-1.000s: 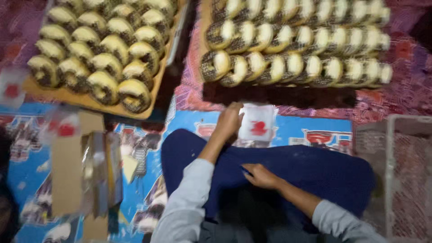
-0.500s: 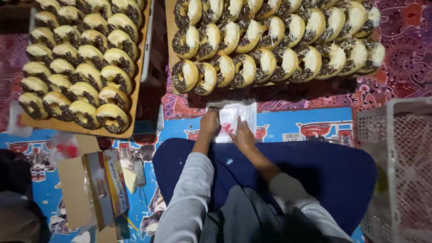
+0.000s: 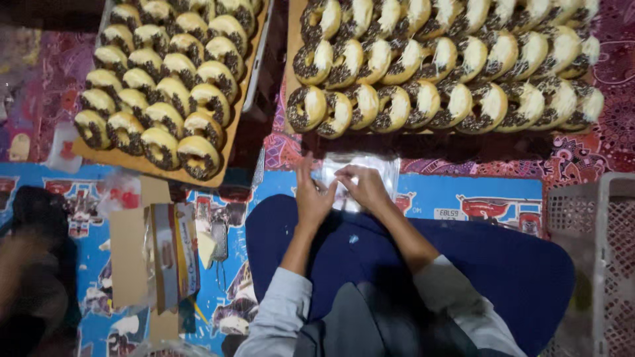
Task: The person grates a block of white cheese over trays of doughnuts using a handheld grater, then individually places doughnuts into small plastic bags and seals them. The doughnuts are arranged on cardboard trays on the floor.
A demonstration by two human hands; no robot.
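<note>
a patterned blue mat (image 3: 476,192) covers the floor under both hands. just beyond them sit two wooden trays (image 3: 291,39) packed edge to edge with glossy, chocolate-sprinkled doughnuts (image 3: 390,106). the left hand (image 3: 311,198) and right hand (image 3: 360,188) pinch a thin clear plastic bag (image 3: 370,168) between them. a white mesh basket (image 3: 595,244) stands off right.

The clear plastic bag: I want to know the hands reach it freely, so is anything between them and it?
Nothing visible: the left hand and right hand already touch the clear plastic bag.
</note>
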